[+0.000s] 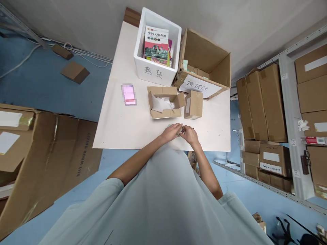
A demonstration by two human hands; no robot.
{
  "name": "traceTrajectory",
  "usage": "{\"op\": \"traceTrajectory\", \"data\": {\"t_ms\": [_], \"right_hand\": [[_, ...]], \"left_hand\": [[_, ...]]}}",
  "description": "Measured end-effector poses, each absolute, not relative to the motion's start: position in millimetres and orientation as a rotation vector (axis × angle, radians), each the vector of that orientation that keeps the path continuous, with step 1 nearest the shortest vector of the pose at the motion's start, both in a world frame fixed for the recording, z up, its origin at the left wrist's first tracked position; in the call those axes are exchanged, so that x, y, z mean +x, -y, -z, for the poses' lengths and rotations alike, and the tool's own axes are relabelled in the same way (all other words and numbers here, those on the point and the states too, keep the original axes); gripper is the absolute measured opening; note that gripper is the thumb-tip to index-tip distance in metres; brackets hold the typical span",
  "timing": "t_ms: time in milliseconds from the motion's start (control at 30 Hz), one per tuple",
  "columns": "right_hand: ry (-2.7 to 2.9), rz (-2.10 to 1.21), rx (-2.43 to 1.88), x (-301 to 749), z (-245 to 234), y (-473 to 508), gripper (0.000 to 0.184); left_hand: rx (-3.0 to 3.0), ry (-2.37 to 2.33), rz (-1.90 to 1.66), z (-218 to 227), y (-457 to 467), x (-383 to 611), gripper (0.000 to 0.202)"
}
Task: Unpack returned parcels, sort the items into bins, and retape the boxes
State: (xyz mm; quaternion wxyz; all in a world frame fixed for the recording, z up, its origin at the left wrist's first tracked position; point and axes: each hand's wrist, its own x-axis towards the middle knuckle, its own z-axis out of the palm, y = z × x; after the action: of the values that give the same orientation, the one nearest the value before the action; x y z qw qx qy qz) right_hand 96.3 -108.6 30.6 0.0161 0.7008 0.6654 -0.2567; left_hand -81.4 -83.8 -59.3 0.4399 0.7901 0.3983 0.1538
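"So, what does your feed give you up close?"

"I see the right hand [190, 134] curled, its fingertips seemingly pinching a small item [183, 130] that sits between both hands. The left hand [172, 132] reaches in with its fingers laid together; whether it grips too, I can't tell from here."

"Which way does the item point?"

"It's too small and too covered for me to read its long axis. The open box [165, 114] I can place: ahead and slightly left, long side running across, with white paper [157, 104] inside. The left hand is nearer to it. The closed box [197, 105] stands ahead of the right hand, just beside the open one."

"And edges?"

"My near limit is the front edge of the surface [122, 131], close behind both hands. Beyond the boxes, the foam bin [153, 75] and the large carton [201, 51] wall off the far side. I get more room sideways: the surface stretches left past a blurred pink thing [129, 94], and right to its own edge."
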Motion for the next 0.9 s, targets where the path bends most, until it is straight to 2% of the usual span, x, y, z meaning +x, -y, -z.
{"op": "traceTrajectory", "data": {"t_ms": [67,233,367,567,633,733,900], "right_hand": [[-2.108,0.805,2.265,99,-33,112,0.031],[-2.208,0.832,2.605,117,-57,116,0.055],[-2.431,0.949,2.596,132,-98,111,0.050],[-2.637,1.098,2.667,146,-145,85,0.043],[-2.607,1.289,2.730,150,-149,72,0.044],[-2.547,1.647,2.760,149,-148,51,0.055],[-2.470,2.070,2.644,129,-138,16,0.067]], "left_hand": [[1.988,-1.000,-0.369,56,82,-82,0.080],[1.988,-1.076,-0.391,54,82,-91,0.074],[1.937,-1.105,-0.412,56,82,-101,0.076],[1.822,-1.056,-0.568,27,82,-122,0.123],[1.715,-1.047,-0.695,7,81,-130,0.119],[1.406,-0.977,-0.784,-21,79,-145,0.099],[0.792,-0.702,-0.654,-43,72,-163,0.091]]}}
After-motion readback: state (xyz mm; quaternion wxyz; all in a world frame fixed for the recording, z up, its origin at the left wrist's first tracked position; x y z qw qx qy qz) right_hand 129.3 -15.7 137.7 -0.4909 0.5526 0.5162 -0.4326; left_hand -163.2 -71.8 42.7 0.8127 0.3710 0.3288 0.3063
